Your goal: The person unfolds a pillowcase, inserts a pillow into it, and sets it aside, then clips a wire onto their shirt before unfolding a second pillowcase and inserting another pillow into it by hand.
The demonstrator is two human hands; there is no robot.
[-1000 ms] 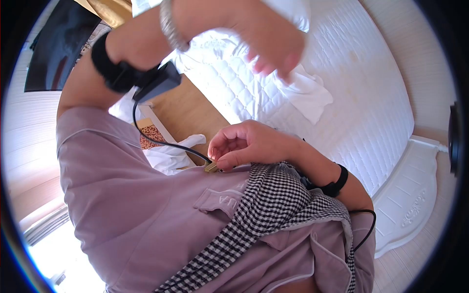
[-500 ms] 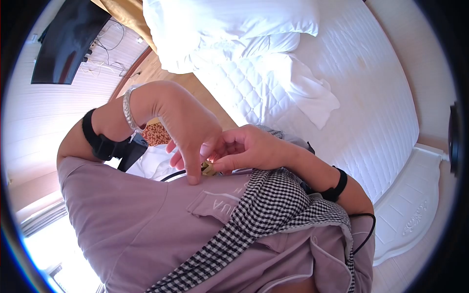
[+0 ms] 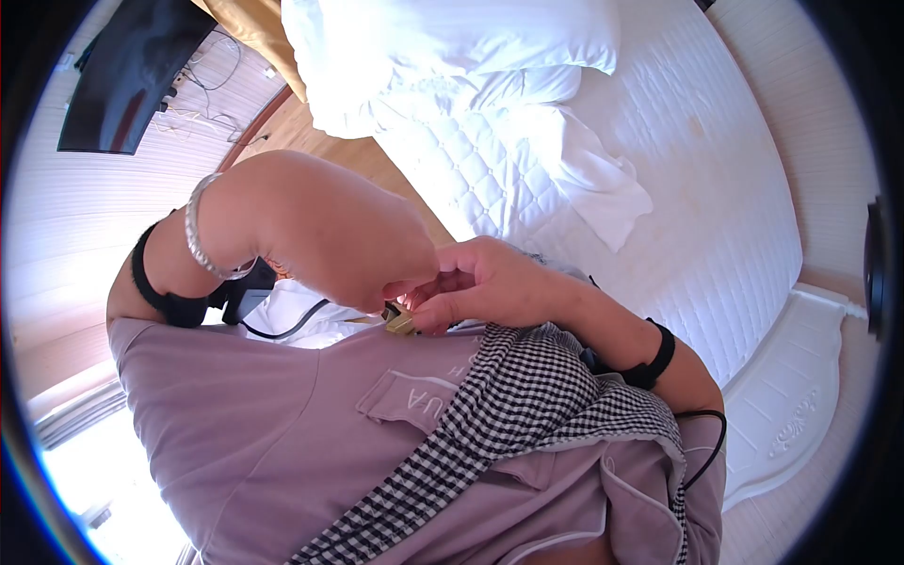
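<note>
My right hand (image 3: 504, 282) is closed, with its thumb and fingers pinching a small yellow-gold clip (image 3: 401, 323) against the mauve shirt (image 3: 254, 424). My left hand (image 3: 344, 240), below a silver bracelet (image 3: 195, 231), is bent over beside the right one. Its fingers are mostly hidden behind its back, and only a little of them shows by the clip. A black cable (image 3: 301, 325) runs from a dark device at the left forearm toward the clip. A black-and-white checked strap (image 3: 452, 452) crosses the shirt.
A bed with a quilted white mattress cover (image 3: 697, 198) lies ahead, with a white pillow (image 3: 471, 38) and a crumpled white cloth (image 3: 598, 188) on it. A dark screen (image 3: 137, 71) hangs at the upper left. A white carved headboard (image 3: 791, 395) stands at the right.
My left hand has come down from over the bed to the clip, then turned so that its fingers are more hidden. My right hand has stayed at the clip.
</note>
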